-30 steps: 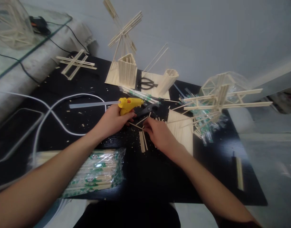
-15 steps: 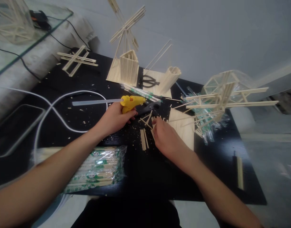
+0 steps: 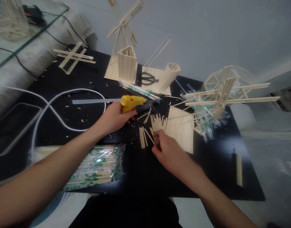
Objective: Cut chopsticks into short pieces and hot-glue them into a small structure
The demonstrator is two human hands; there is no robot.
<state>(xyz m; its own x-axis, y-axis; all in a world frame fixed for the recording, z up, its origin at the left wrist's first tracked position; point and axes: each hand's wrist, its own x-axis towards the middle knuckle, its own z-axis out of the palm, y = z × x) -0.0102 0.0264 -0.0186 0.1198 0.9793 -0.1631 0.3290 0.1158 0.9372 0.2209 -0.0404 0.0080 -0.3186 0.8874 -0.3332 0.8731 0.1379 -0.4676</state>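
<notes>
My left hand (image 3: 115,115) is wrapped round a yellow hot glue gun (image 3: 133,102), and a long translucent glue stick (image 3: 93,101) juts from its back. The gun's nozzle end lies against a dark tool (image 3: 151,104) that I cannot make out fully. My right hand (image 3: 170,150) has its fingertips closed at the end of a short wooden stick (image 3: 149,136), low over the table. Just beyond them lies a row of short cut sticks (image 3: 158,123), with a few more sticks (image 3: 142,137) to the left. A flat stick panel (image 3: 180,129) lies beside my right hand.
Black scissors (image 3: 148,78) lie by a stick tower (image 3: 169,77). Another tower (image 3: 127,66) stands left of it. A windmill-like stick frame (image 3: 223,95) is at right. Wrapped chopsticks (image 3: 98,167) lie in front, and a white cable (image 3: 62,115) loops at left.
My right hand has drawn back toward me from the row of short sticks, uncovering more of it. My left hand keeps the glue gun in place. The view has shifted slightly.
</notes>
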